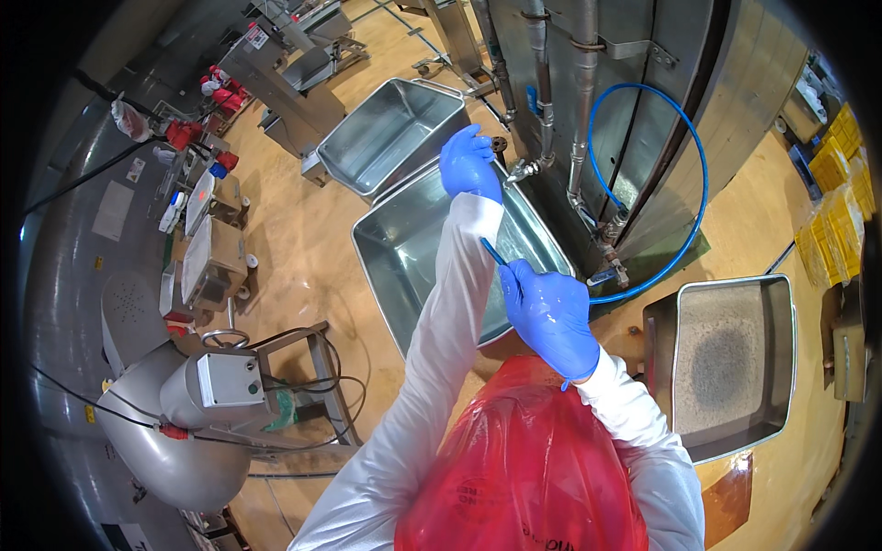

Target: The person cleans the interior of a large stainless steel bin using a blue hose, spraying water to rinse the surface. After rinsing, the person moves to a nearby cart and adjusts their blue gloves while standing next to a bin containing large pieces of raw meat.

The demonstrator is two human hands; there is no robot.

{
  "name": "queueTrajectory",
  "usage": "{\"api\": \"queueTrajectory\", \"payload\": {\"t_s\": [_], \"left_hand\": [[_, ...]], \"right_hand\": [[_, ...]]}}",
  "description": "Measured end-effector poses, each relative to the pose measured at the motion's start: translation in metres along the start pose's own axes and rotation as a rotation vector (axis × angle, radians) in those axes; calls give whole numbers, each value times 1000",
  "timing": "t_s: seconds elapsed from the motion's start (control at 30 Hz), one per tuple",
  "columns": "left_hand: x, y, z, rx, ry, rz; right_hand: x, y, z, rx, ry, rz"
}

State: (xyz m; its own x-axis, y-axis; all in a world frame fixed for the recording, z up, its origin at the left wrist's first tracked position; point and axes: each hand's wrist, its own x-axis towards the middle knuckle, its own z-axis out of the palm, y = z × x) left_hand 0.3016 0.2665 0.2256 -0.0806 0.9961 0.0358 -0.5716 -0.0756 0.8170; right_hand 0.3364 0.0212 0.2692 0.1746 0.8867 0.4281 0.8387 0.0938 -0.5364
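Observation:
My left hand [470, 165], in a blue glove, reaches over the far part of an empty metal tub [406, 251]. Its fingers are partly curled beside a metal tap [524, 170] on a wall pipe; whether they touch anything is hidden. My right hand [551, 317], in a wet blue glove, grips a blue hose [696, 158] close to its free end. That end points up and left over the tub, near my left sleeve. From the right hand the hose loops around to pipe fittings [620, 217] by the metal wall.
A second metal tub [386, 134] stands beyond the first. To the right, another tub [720, 365] holds a greyish, grainy-looking content. A machine with a control box [231, 379] and cables stands left. Yellow crates [830, 227] are stacked far right; people in red [224, 93] are distant.

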Motion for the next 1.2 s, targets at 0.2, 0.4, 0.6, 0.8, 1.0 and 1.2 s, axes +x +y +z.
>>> {"api": "queueTrajectory", "payload": {"t_s": [0.2,0.4,0.6,0.8,1.0,1.2], "left_hand": [[-8,10,-4,-36,-54,22],[-8,23,1,-18,4,-37],[1,12,-5,47,-17,-35],[11,24,-30,62,-56,5],[18,3,-25,-220,-23,-119],[4,34,-43,-572,-145,-215]], "right_hand": [[4,-4,6,-33,4,25],[7,-2,4,-18,3,63],[16,10,-1,-32,40,89],[8,-8,6,19,-92,-30],[-18,1,9,4,-208,-82],[-15,15,17,47,-165,43]]}}
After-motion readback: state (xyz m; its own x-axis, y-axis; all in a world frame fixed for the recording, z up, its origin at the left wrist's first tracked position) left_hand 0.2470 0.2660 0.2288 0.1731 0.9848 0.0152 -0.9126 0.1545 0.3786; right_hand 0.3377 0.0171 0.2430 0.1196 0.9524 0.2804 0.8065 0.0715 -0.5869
